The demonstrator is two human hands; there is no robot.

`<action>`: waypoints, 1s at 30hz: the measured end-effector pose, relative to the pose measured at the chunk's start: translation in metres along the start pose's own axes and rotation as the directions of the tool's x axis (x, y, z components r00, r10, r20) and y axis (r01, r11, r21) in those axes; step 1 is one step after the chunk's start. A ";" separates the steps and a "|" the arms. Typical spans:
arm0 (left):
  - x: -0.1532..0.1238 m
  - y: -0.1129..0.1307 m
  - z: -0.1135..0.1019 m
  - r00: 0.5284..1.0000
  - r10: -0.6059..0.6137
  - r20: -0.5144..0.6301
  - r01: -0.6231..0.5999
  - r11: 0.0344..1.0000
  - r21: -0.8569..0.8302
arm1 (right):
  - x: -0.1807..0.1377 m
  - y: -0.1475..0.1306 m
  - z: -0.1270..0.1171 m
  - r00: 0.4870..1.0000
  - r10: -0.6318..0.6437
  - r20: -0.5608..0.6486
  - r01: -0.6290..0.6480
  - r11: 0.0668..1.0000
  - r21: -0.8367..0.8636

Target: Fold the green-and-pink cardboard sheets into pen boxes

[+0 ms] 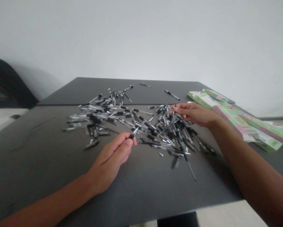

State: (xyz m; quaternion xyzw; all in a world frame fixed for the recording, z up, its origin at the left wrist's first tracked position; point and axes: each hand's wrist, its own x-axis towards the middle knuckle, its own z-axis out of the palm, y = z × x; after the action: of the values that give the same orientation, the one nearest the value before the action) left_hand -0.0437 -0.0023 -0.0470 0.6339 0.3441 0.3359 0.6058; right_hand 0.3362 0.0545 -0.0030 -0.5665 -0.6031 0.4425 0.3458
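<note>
My left hand (117, 160) is closed around a pen (133, 133), whose black grip and silver cone tip point up and away from me. The rest of that pen is hidden in the palm. Over the right-hand heap of pens (179, 132), my right hand (190, 113) pinches with thumb and fingertips. A small, dark, thin piece shows at those fingertips, too small to name. The heap holds clear-barrelled pens with black grips, lying at all angles. A loose silver pen tip (161, 154) lies on the table in front of it.
Another spread of pens and pen parts (96, 116) covers the left middle of the dark table (49, 164). One pen (172, 94) lies apart near the back. Green and pink cardboard boxes (240, 119) are stacked at the right. A black chair (9, 85) stands left, a white wall behind.
</note>
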 end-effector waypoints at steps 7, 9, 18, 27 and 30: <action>-0.001 0.002 0.000 1.000 0.003 0.006 -0.003 1.000 -0.023 | -0.003 -0.013 0.034 0.960 -0.271 0.069 0.276 0.959 -0.064; 0.000 0.002 0.000 1.000 0.005 0.006 -0.005 1.000 -0.026 | -0.005 -0.014 0.042 0.951 -0.288 0.114 0.293 0.955 -0.038; -0.004 0.002 -0.001 1.000 0.021 0.013 -0.022 0.997 0.074 | -0.029 -0.035 0.083 0.943 -0.326 0.058 0.331 0.936 -0.123; -0.006 0.022 -0.002 0.984 0.155 0.092 -0.177 0.924 0.339 | -0.053 -0.067 0.110 0.798 -0.601 -0.045 0.597 0.798 -0.081; -0.007 0.027 -0.003 0.971 0.219 0.097 -0.239 0.880 0.411 | -0.054 -0.069 0.107 0.757 -0.653 -0.018 0.647 0.754 -0.114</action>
State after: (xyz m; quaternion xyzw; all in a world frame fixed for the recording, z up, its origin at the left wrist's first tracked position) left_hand -0.0490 -0.0069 -0.0201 0.7931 0.3163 0.3082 0.4195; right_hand 0.2179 -0.0121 0.0259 -0.3508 -0.7737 0.2476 0.4659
